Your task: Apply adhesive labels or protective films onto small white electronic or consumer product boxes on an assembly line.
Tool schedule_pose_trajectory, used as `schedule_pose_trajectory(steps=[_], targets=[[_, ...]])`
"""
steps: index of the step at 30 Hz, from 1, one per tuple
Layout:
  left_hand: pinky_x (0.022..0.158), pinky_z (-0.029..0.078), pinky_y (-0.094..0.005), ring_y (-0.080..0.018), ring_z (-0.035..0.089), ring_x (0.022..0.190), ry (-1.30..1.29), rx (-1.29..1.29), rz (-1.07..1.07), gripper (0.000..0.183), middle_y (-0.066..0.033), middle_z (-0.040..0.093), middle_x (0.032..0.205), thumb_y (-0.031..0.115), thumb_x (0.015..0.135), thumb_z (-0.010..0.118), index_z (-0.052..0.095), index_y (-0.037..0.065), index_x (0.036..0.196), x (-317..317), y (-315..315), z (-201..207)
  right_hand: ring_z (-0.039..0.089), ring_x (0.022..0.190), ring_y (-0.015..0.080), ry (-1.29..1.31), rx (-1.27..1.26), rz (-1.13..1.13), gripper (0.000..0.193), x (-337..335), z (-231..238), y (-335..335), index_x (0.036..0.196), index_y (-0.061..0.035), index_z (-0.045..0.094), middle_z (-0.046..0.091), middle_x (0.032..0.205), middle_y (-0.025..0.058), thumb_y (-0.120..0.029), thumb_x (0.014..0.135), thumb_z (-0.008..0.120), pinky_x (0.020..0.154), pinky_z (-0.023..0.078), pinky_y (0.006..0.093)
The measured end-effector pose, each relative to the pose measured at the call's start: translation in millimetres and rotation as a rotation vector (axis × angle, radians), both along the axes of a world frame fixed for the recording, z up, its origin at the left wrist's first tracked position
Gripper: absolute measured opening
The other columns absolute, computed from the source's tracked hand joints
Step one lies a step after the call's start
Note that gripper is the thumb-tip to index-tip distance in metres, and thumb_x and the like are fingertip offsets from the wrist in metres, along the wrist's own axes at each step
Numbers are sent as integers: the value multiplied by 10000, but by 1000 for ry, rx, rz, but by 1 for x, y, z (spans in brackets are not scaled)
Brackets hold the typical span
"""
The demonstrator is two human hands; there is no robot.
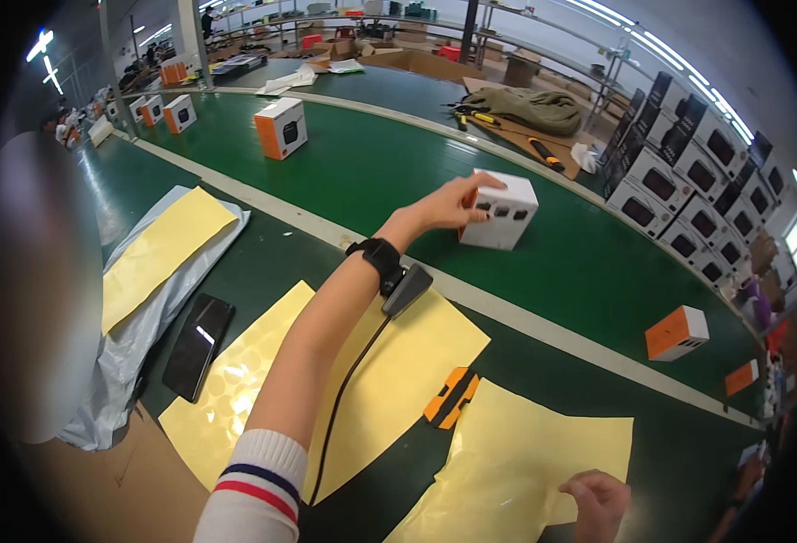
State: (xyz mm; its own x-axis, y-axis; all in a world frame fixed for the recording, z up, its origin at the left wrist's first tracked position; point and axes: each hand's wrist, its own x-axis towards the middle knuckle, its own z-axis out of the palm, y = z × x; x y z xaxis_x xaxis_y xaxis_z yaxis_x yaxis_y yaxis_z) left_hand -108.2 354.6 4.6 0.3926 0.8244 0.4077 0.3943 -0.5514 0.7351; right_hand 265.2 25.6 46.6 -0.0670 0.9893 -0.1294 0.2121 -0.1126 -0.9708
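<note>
My left hand (453,204) reaches out over the green conveyor belt and grips a small white box (505,219) by its near-left end, thumb on the side and fingers over the top. Small dark pictures show on the box's side. At the lower right, my right hand (597,500) is held over a yellow sticker sheet (543,443), fingertips drawn together. Whatever it may pinch is too small to make out. Left of it lies another yellow sheet (235,398) with round clear stickers, partly under my left forearm. An orange and black tool (451,398) sits between the sheets.
Orange and white boxes (281,128) stand along the belt, with another box (677,334) at the right. A black phone (198,347) and a grey plastic bag (122,362) lie at the left. Stacked boxes (688,190) rise beyond the belt, near a utility knife (545,154). A cable (348,389) hangs from my left wrist.
</note>
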Motion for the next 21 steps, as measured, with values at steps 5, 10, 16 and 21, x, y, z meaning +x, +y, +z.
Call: schedule_pose_trajectory(steps=[5,10,16,21], targets=[[850,435,-341,-242,491,992,87,-49,-32,513,-105,523,1125,178,803,645,459,214,1280,47,-34,1,612,705,123,-85,17,49,118,15,26,52,809,32,668,660,760,81,-80,801,629,690,483,243],[815,440,-344,-252,494,986,76,-51,-52,481,-113,515,1166,197,811,650,474,211,1258,50,-41,-7,610,754,140,31,189,116,181,-14,50,155,840,38,664,655,811,81,-141,815,653,746,489,259],[827,451,-378,-289,486,1027,80,-81,-46,462,-149,509,1113,188,814,640,488,199,1250,73,-55,8,617,787,122,-114,581,110,186,-51,42,238,877,53,664,662,900,82,-124,819,669,745,503,240],[889,423,-402,-325,482,1033,96,61,-40,468,-161,507,1093,194,809,641,491,200,1252,74,-48,-4,647,793,241,-607,1195,304,77,-77,24,260,822,9,593,656,915,109,-23,769,639,725,514,284]])
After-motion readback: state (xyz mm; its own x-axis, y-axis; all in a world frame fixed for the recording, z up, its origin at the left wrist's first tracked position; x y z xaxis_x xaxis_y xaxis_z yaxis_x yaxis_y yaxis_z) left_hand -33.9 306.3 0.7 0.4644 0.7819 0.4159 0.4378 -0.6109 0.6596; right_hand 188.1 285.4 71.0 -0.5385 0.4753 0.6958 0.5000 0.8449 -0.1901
